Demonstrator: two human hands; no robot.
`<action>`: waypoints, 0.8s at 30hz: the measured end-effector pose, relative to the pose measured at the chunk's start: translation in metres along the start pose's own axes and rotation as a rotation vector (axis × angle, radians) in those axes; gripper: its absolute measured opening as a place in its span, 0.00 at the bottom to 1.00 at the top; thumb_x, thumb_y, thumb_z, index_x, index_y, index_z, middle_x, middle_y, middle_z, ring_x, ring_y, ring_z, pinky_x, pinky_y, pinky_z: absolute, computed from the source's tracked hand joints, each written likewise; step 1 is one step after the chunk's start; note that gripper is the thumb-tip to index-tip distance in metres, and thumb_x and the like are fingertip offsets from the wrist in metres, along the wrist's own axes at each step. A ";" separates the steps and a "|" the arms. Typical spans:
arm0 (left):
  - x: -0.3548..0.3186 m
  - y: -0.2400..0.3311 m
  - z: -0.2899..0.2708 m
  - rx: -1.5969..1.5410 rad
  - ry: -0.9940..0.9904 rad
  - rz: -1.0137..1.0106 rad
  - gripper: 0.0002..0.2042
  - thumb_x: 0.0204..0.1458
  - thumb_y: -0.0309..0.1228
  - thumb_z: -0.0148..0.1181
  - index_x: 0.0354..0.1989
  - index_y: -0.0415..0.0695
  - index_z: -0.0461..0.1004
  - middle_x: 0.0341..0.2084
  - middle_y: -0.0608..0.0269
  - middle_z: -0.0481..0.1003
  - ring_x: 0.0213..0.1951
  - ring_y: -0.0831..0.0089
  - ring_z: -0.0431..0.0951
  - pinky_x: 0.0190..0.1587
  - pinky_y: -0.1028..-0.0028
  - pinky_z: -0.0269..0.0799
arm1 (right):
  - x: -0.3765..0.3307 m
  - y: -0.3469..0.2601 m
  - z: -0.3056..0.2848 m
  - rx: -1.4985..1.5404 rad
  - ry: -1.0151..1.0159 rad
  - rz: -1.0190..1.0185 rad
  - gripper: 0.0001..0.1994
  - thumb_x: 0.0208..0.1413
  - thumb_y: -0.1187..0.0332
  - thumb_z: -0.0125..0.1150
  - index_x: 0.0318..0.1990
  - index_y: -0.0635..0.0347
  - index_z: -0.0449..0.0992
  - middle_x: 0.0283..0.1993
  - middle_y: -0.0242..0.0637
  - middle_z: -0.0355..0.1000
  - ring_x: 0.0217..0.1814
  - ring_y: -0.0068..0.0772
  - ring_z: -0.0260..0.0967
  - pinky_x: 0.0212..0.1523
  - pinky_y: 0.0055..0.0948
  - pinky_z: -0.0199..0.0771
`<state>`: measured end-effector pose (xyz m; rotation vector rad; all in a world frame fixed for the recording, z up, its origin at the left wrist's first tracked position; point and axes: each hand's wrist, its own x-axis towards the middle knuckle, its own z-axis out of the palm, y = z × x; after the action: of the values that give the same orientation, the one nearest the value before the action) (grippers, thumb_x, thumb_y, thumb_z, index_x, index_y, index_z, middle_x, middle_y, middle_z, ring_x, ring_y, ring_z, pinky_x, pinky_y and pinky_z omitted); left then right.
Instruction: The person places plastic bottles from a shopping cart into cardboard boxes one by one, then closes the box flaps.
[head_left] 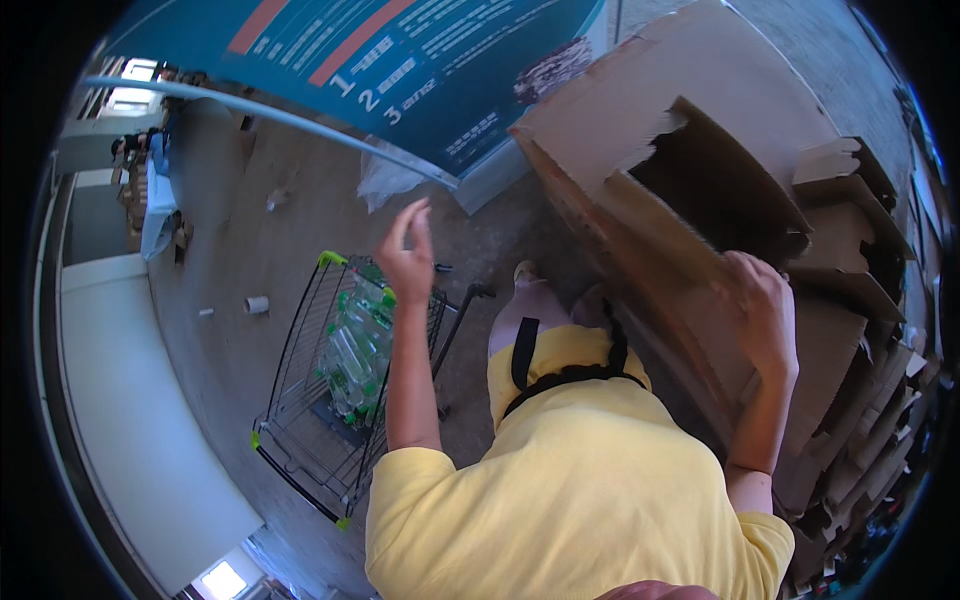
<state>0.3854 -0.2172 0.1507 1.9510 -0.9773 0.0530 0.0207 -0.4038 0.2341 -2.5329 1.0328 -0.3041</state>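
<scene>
Two hands at work, well apart, on either side of a yellow shirt (580, 480). Holds the right hand (762, 305) out at the torn brown cardboard sheet (690, 250), fingers curled over its upper edge and palm pressed to its face, probably to keep the big, floppy panel from tipping forward. Leans that sheet against a stack of flattened cartons (860, 300) at the right, stood on edge and packed side by side, likely because such flat pieces stay up only when propped against one another. Lifts the left hand (408, 262) high and free, thumb and fingertips drawn loosely toward each other, nothing visible between them; cannot tell whether it pinches anything small. Hangs that hand above the wire shopping cart (300, 330) with green corner caps, parked just to the left of the legs, seemingly within easy reach. Keeps clear plastic bottles (352, 355) with green caps heaped in the cart's basket, loose and lying crosswise, as if dropped in rather than arranged. Shows, further off, a blue printed board (420, 70) slanted across the top, a pale metal pole (250, 110) in front of it, a crumpled white plastic bag (385, 175) at its foot, and a small roll (257, 304) alone on the concrete floor (230, 400).
</scene>
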 end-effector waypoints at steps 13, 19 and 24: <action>-0.278 -0.403 -0.177 0.724 -0.434 -1.188 0.25 0.39 0.42 0.63 0.47 0.42 0.77 0.42 0.43 0.76 0.48 0.50 0.75 0.51 0.60 0.70 | 0.000 -0.012 0.025 -0.139 0.081 0.279 0.10 0.56 0.73 0.56 0.45 0.62 0.74 0.39 0.48 0.76 0.43 0.46 0.74 0.47 0.35 0.69; -0.267 -0.382 -0.133 0.795 -0.718 -1.166 0.23 0.42 0.40 0.61 0.45 0.41 0.76 0.44 0.43 0.75 0.48 0.49 0.75 0.51 0.59 0.70 | -0.008 -0.022 0.034 -0.278 0.150 0.355 0.11 0.58 0.70 0.55 0.46 0.63 0.74 0.41 0.48 0.75 0.44 0.48 0.73 0.47 0.36 0.69; -0.275 -0.355 -0.132 0.783 -0.749 -1.138 0.21 0.43 0.39 0.60 0.43 0.37 0.76 0.44 0.42 0.75 0.49 0.50 0.75 0.49 0.60 0.72 | -0.012 -0.023 0.042 -0.281 0.177 0.376 0.11 0.59 0.68 0.54 0.46 0.63 0.74 0.41 0.48 0.75 0.44 0.51 0.72 0.46 0.37 0.69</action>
<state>0.4719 0.1415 -0.1379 3.0855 -0.0749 -1.1516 0.0410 -0.3687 0.2051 -2.5080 1.6955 -0.2947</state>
